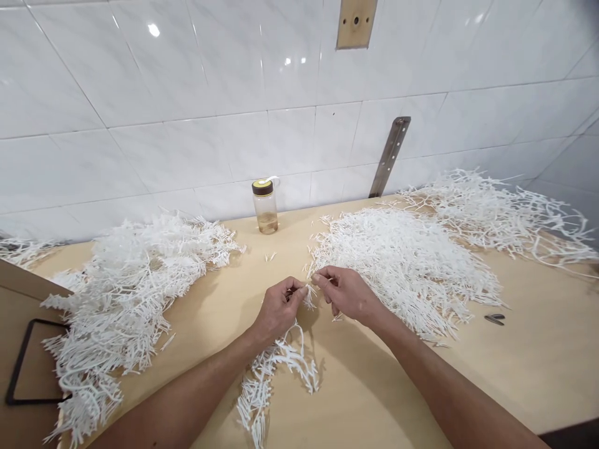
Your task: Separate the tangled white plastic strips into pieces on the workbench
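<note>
My left hand (281,305) is closed in a pinch on a white branching plastic sprig (309,298), whose fine tips stick out past the thumb. From beneath that hand, more of the white strands (285,362) hang down and spread over the table towards me. Just to the right, my right hand (344,290) pinches thumb and forefinger together beside the sprig's tips. Whatever is between those fingertips is too small to make out. Close by on the right lies a broad heap of small white sprigs (402,262).
A tall pile of white branches (140,280) covers the table's left side. Longer bare white stems (515,212) lie at the back right. A lidded bottle (266,209) of brownish liquid stands near the tiled wall. A small dark metal tool (495,319) rests on the right.
</note>
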The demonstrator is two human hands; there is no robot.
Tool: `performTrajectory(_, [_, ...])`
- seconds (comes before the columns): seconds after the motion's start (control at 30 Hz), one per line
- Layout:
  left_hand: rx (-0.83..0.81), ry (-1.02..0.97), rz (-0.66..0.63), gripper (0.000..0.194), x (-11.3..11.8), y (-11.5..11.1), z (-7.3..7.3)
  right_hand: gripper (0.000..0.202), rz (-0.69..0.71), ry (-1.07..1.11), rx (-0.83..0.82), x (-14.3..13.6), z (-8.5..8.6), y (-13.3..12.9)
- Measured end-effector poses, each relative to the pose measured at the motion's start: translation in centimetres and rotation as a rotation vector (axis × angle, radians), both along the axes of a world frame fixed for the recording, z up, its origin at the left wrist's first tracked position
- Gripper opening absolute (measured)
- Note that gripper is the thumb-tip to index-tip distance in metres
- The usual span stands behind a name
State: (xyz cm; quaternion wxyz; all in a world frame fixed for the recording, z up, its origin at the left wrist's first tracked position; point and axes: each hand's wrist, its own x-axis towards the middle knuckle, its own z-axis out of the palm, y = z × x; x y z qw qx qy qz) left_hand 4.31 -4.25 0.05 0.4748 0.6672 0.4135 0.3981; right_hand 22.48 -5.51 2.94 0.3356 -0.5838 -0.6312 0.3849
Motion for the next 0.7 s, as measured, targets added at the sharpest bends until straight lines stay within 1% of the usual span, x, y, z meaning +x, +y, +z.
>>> performTrajectory(0.03, [0.01, 0.0, 0.011, 0.026, 0.0, 0.0, -0.1, 0.029, 0.043, 0.016, -0.007, -0.2, 0.1, -0.2])
performTrajectory(0.1, [0.021, 0.016, 0.025, 0.025, -0.1, 0.0, -0.1, 0.028, 0.08, 0.018, -0.001, -0.5, 0.1, -0.4])
performTrajectory(0.23, [0.022, 0.071, 0.036, 0.024, 0.1, -0.3, 0.2, 0.021, 0.044, -0.011, -0.001, -0.7, -0.3, -0.3])
performTrajectory(0.3, [0.025, 0.107, 0.028, 0.023, 0.1, -0.3, 0.3, 0.016, 0.025, -0.086, 0.03, -0.7, -0.5, -0.2])
performTrajectory(0.37, [0.028, 0.158, 0.007, 0.021, 0.1, -0.3, 0.3, 0.011, 0.023, -0.214, 0.13, -0.9, -0.8, -0.3])
performTrajectory(0.47, [0.009, 0.211, -0.043, 0.019, 0.0, 0.1, 0.3, 0.013, 0.056, -0.403, 0.319, -1.6, -1.4, -0.4])
performTrajectory(0.53, [-0.026, 0.2, -0.058, 0.019, -0.1, 0.5, 0.3, 0.014, 0.058, -0.479, 0.376, -2.2, -2.0, -0.3])
performTrajectory(0.6, [-0.065, 0.167, -0.051, 0.02, -0.2, 0.7, 0.3, 0.012, 0.017, -0.538, 0.391, -2.5, -2.4, 0.0])
performTrajectory(0.7, [-0.107, 0.083, -0.076, 0.022, -0.2, 0.6, 0.2, 0.015, -0.135, -0.593, 0.412, -1.6, -2.5, 0.9])
